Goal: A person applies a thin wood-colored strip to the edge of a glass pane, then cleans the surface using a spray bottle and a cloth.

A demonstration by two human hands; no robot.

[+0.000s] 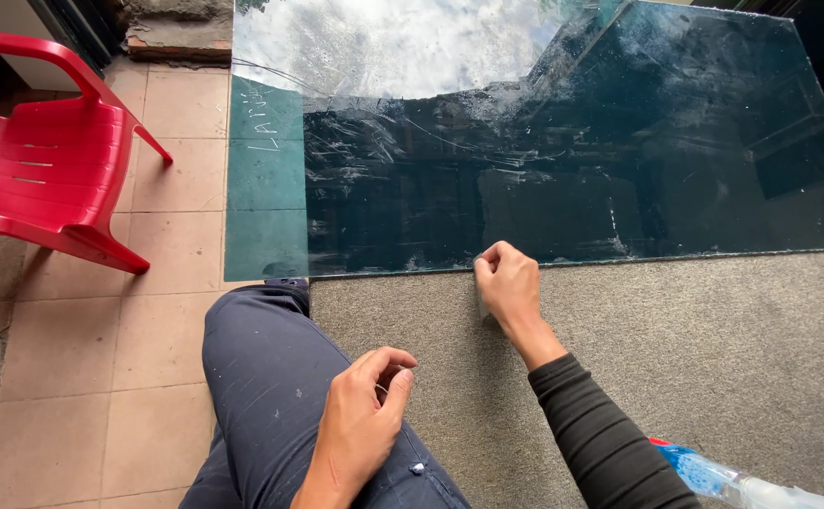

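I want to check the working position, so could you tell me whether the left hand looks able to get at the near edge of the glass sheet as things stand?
Probably yes. The left hand rests on the person's knee, and only bare grey carpet lies between it and the glass sheet; the right hand is already at that edge.

The glass sheet (562,141) is my landmark; it lies flat on the carpet (694,349), whose bare part stretches on my side of the sheet's near edge. My right hand (509,287) sits at that near edge, touching it, closed around a small flat thing I cannot make out. My left hand (360,424) lies well on my side of the sheet, resting loosely curled on my knee (266,363), left of the right hand. A chair (40,151) stands on the tiled floor (82,358), well left of the sheet. A plastic bottle (742,483) lies on the carpet, far toward me from the sheet's right half.
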